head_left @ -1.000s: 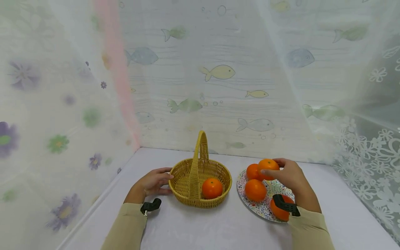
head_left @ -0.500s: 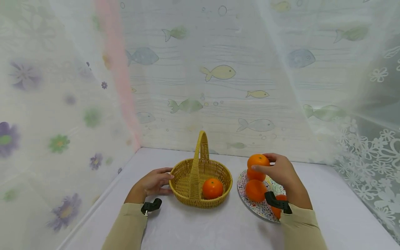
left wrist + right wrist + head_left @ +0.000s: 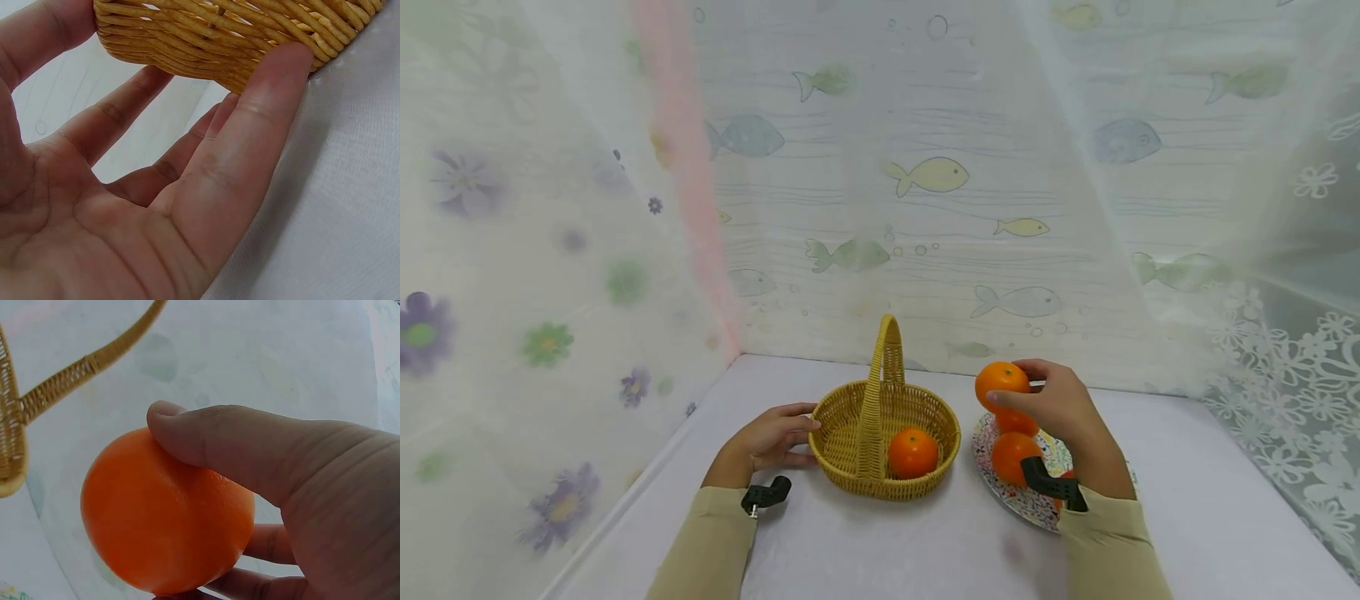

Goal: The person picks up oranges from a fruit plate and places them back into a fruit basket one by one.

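The person's right hand (image 3: 1060, 404) grips an orange (image 3: 1002, 386) between thumb and fingers, at two o'clock from the wicker basket (image 3: 883, 488). The left hand (image 3: 775, 437), fingers spread and only slightly bent, touches the basket's side at nine o'clock; another orange (image 3: 913, 453) lies inside at four o'clock.

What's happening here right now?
A person's right hand grips an orange, held up by the far side of the patterned plate, where more oranges lie. Their left hand touches the side of the wicker basket, which stands on the table with one orange inside.
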